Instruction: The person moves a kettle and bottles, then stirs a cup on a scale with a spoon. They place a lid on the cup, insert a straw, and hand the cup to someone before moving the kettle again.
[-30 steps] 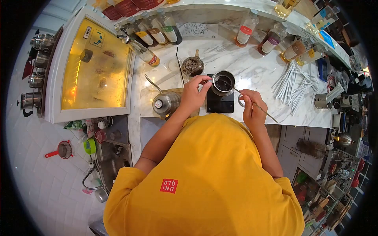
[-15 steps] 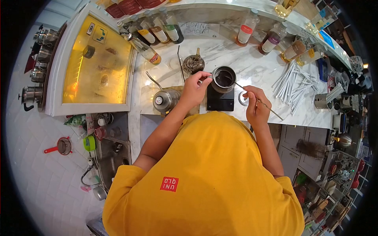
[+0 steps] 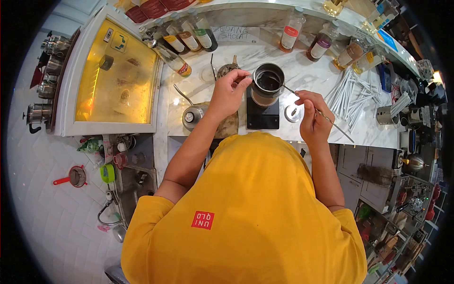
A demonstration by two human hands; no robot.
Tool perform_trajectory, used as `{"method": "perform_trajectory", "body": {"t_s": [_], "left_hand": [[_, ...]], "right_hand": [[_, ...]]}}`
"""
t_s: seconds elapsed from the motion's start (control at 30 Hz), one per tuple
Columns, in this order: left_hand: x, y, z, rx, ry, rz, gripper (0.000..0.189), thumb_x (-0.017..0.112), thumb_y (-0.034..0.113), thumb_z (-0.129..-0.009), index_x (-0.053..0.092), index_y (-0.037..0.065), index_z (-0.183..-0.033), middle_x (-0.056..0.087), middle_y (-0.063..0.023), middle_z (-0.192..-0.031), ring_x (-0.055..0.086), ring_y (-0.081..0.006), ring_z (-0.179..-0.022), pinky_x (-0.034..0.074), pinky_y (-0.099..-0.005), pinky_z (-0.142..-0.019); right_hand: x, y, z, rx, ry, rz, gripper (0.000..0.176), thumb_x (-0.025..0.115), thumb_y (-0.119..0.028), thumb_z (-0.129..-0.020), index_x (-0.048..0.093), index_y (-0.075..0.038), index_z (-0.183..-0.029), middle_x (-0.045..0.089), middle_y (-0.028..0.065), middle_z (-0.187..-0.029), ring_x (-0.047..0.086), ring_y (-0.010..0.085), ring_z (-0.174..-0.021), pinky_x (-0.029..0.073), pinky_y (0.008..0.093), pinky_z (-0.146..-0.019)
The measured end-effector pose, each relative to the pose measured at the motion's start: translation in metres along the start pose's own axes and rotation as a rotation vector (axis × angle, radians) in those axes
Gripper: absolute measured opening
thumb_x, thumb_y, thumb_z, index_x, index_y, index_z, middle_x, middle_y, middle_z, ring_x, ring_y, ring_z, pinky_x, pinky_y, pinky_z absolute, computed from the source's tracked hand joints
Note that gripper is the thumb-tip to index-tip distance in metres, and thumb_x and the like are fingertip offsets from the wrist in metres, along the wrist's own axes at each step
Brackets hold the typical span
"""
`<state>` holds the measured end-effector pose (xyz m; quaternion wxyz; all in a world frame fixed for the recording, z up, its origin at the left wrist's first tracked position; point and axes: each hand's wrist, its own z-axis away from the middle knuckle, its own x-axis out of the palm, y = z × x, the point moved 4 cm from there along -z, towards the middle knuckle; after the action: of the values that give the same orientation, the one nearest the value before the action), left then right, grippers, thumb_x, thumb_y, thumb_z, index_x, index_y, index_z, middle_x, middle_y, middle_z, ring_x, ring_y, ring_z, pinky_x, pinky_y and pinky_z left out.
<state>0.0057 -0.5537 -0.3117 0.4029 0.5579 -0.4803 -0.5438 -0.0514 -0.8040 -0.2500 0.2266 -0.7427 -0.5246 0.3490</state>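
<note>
1. Marble counter (image 3: 305, 71) is running below a raised ledge, with labelled bottles (image 3: 292, 31) standing along the back.
2. The left hand (image 3: 230, 93) is pinching the side of a metal cup (image 3: 268, 78) with dark contents.
3. That cup is showing above a brown-filled vessel (image 3: 264, 99) over the black scale (image 3: 263, 120); whether they are touching is unclear.
4. The right hand (image 3: 316, 117) is gripping a thin twisted rod (image 3: 341, 131), its far end reaching the cup's rim.
5. A small round dish (image 3: 293, 113) is lying just beside the scale; white straws (image 3: 347, 99) are lying farther right.
</note>
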Motion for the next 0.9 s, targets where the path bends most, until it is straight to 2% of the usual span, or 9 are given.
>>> {"method": "perform_trajectory", "body": {"t_s": [0.07,0.2,0.37,0.6,0.67,0.7,0.8,0.9], "left_hand": [[0.002,0.0,0.001,0.034,0.037,0.029,0.019,0.069,0.017,-0.1,0.07,0.001,-0.11,0.068,0.0002,-0.088,0.059,-0.0076,-0.08,0.049,-0.0255,-0.075],[0.005,-0.008,0.004,0.048,0.046,0.001,0.019,0.069,0.017,-0.1,0.07,0.001,-0.11,0.07,-0.0013,-0.09,0.061,-0.0088,-0.082,0.049,-0.0264,-0.075],[0.004,-0.001,0.009,0.031,0.05,-0.054,0.018,0.069,0.016,-0.099,0.071,0.001,-0.109,0.072,-0.0034,-0.092,0.063,-0.0108,-0.082,0.05,-0.0276,-0.074],[0.004,0.002,0.011,0.055,0.068,-0.093,0.016,0.07,0.016,-0.099,0.071,0.003,-0.109,0.073,-0.0027,-0.095,0.063,-0.0114,-0.081,0.051,-0.0285,-0.074],[0.005,0.002,0.011,0.079,0.085,-0.081,0.016,0.07,0.016,-0.099,0.072,0.003,-0.109,0.073,-0.0024,-0.095,0.062,-0.0115,-0.081,0.051,-0.0288,-0.073],[0.005,0.002,0.011,0.055,0.072,-0.092,0.017,0.07,0.015,-0.099,0.071,0.003,-0.11,0.073,-0.002,-0.097,0.062,-0.0105,-0.082,0.051,-0.0279,-0.076],[0.006,0.004,0.013,0.026,0.046,-0.117,0.018,0.07,0.015,-0.1,0.07,0.002,-0.113,0.072,-0.0016,-0.101,0.061,-0.009,-0.085,0.051,-0.0268,-0.081],[0.007,0.001,0.015,0.068,0.048,-0.124,0.018,0.069,0.015,-0.1,0.07,0.003,-0.113,0.074,-0.003,-0.105,0.062,-0.0104,-0.087,0.051,-0.0281,-0.082]], "right_hand": [[0.001,0.0,0.0,-0.009,0.027,-0.024,0.01,0.061,-0.003,-0.103,0.07,0.002,-0.102,0.075,0.0129,-0.102,0.069,0.0213,-0.075,0.053,0.0295,-0.066],[0.003,0.001,0.0,0.06,-0.031,0.036,0.008,0.063,-0.003,-0.102,0.07,0.001,-0.102,0.075,0.0118,-0.099,0.068,0.0205,-0.073,0.053,0.0295,-0.065],[0.007,0.003,0.003,0.023,-0.023,0.058,0.007,0.065,-0.003,-0.1,0.071,0.0,-0.102,0.075,0.0111,-0.097,0.067,0.0219,-0.073,0.053,0.0308,-0.066],[0.009,0.003,0.005,0.034,-0.007,0.061,0.007,0.065,-0.002,-0.1,0.071,0.0,-0.101,0.075,0.0115,-0.098,0.067,0.0226,-0.074,0.053,0.0318,-0.066],[0.009,0.005,0.007,0.095,-0.025,0.039,0.007,0.064,-0.002,-0.1,0.071,0.0,-0.101,0.075,0.0117,-0.098,0.067,0.0224,-0.074,0.053,0.0317,-0.066],[0.009,0.006,0.009,0.128,-0.035,0.029,0.007,0.064,-0.002,-0.1,0.071,0.0,-0.101,0.075,0.0118,-0.098,0.067,0.0223,-0.074,0.053,0.0316,-0.066],[0.008,0.008,0.013,0.02,0.014,0.004,0.008,0.064,-0.001,-0.1,0.071,0.001,-0.102,0.075,0.0119,-0.098,0.066,0.0221,-0.073,0.052,0.0317,-0.066],[0.011,0.011,0.014,0.117,-0.047,0.039,0.008,0.063,-0.003,-0.101,0.07,0.002,-0.102,0.075,0.0121,-0.098,0.066,0.0224,-0.073,0.052,0.0319,-0.065]]}}
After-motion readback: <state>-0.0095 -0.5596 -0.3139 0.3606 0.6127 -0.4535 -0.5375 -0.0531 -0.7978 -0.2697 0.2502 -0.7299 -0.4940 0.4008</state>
